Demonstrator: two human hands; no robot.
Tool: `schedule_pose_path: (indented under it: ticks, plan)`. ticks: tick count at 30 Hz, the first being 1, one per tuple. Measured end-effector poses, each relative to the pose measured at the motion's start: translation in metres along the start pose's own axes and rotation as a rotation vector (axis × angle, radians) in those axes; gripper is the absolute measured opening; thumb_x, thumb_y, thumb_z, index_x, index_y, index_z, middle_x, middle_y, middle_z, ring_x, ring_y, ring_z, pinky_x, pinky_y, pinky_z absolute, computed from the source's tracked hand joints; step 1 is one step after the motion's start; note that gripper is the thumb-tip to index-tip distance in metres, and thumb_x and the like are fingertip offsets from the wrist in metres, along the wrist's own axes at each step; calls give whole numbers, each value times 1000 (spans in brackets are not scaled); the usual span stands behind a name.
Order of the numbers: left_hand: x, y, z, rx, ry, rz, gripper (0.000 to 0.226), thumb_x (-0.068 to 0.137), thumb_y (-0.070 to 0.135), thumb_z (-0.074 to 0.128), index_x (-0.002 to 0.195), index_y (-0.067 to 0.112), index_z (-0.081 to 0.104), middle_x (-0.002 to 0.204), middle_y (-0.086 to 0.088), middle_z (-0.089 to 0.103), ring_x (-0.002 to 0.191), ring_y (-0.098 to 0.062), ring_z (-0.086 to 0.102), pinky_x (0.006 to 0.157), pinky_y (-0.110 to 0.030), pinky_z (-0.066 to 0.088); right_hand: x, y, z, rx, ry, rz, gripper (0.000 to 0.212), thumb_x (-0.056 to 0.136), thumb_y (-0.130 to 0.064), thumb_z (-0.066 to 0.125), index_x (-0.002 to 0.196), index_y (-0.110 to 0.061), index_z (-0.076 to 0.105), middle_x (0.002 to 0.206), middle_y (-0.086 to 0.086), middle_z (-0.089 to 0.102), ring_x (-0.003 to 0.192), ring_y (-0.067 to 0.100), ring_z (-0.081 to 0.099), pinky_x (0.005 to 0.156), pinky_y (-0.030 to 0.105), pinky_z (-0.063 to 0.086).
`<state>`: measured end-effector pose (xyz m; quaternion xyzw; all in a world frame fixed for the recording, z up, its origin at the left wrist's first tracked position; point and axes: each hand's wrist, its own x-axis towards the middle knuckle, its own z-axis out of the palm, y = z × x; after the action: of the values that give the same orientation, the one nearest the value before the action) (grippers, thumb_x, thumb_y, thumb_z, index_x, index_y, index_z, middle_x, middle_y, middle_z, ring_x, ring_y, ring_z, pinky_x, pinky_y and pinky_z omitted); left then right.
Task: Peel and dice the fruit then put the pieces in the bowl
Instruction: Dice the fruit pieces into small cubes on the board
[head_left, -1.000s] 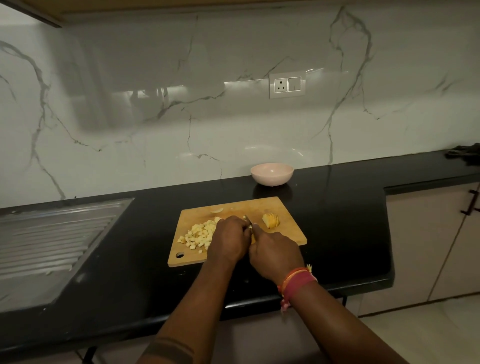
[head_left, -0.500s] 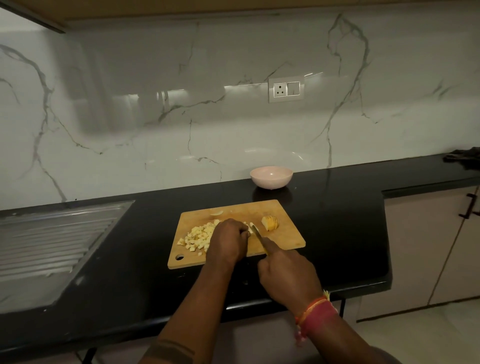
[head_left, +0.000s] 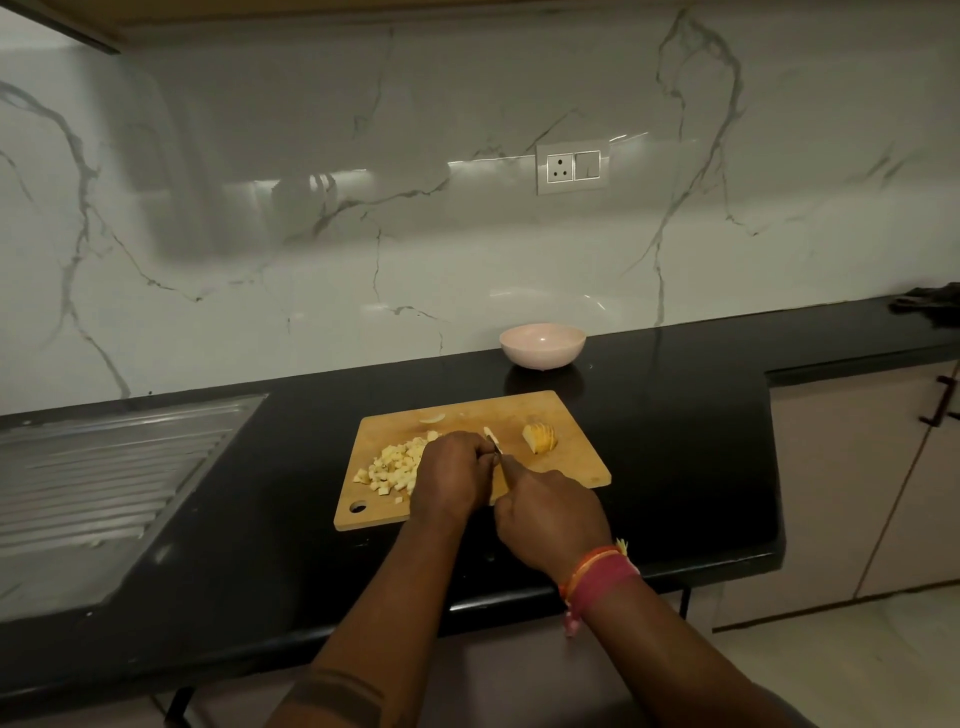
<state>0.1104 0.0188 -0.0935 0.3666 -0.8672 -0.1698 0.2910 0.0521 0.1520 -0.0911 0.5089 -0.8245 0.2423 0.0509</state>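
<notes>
Mid-dice here. My left hand (head_left: 451, 475) is curled down over a bit of fruit on the cutting board (head_left: 576, 462) — the piece itself is hidden under the knuckles. My right hand (head_left: 550, 514) is wrapped round the knife (head_left: 493, 441), blade running away from me and slightly left, right against the left fingertips. The sliced chunk (head_left: 540, 437) sits just right of the blade, nearer my right hand — long axis roughly front-to-back. Diced pile (head_left: 395, 462) is to the left, bowl (head_left: 542, 345) beyond the board.

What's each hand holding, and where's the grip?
Right hand grips the knife by its handle. Left hand covers fruit on the cutting board; grip hidden.
</notes>
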Motion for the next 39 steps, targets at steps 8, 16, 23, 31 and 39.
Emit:
schedule_pose_path:
  ticks: [8,16,23,31,39]
  plan:
    - [-1,3,1,-2,17,-35,12,94,27,69,97,23,81,99,6,77,89,-12,67,83,-27,53,-2,3,-3,-12,-27,-18,49,99,-35,41,147,-28,42,80,-1,57,67,17,53,59,30,41]
    - [-1,3,1,-50,34,-103,6,94,24,71,93,22,77,94,6,74,77,-6,58,76,-25,48,-27,16,-3,79,46,16,56,97,-37,41,153,-36,34,79,-7,62,67,9,59,63,31,54]
    - [1,1,3,-58,20,-125,8,93,24,70,92,24,78,92,7,75,79,-7,63,77,-26,53,-16,10,-5,76,19,-25,56,98,-36,41,154,-36,32,85,-5,64,71,11,58,64,30,51]
    - [1,0,2,-56,31,-99,8,93,21,71,92,22,79,94,7,75,77,-4,60,74,-21,46,13,5,-9,93,-92,-9,52,98,-35,41,150,-35,43,101,2,69,86,19,64,70,31,51]
    - [3,2,4,-61,31,-137,7,95,25,70,96,23,76,96,7,72,79,-5,58,73,-24,45,-21,21,-16,71,-34,-47,50,98,-36,41,148,-40,40,74,-9,58,65,8,57,57,27,46]
